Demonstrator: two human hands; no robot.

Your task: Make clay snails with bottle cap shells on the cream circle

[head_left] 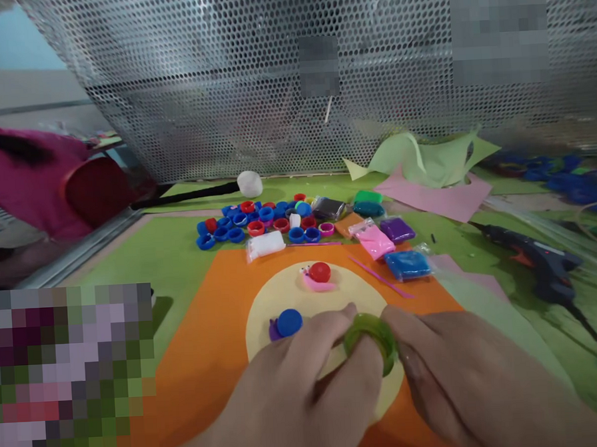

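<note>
Between my two hands is a translucent yellow-green ring (365,335), close to the camera; its exact kind is unclear. My left hand (306,376) grips it, with a finger inside the ring. The fingers of my right hand (450,355) close on its right edge. Beneath them lies a cream paper circle (272,298) on an orange sheet (199,335). On the circle sit a small snail with a pink body and red bottle cap shell (320,273), and a purple snail with a blue bottle cap (289,323). My hands hide the circle's lower part.
Behind the sheet lie several bottle caps (239,219) and packets of coloured clay (374,238). A glue gun (535,254) with its cable rests at the right. Crumpled green paper (415,160) stands near the perforated metal panel (251,86). A person in pink (35,164) is at the left.
</note>
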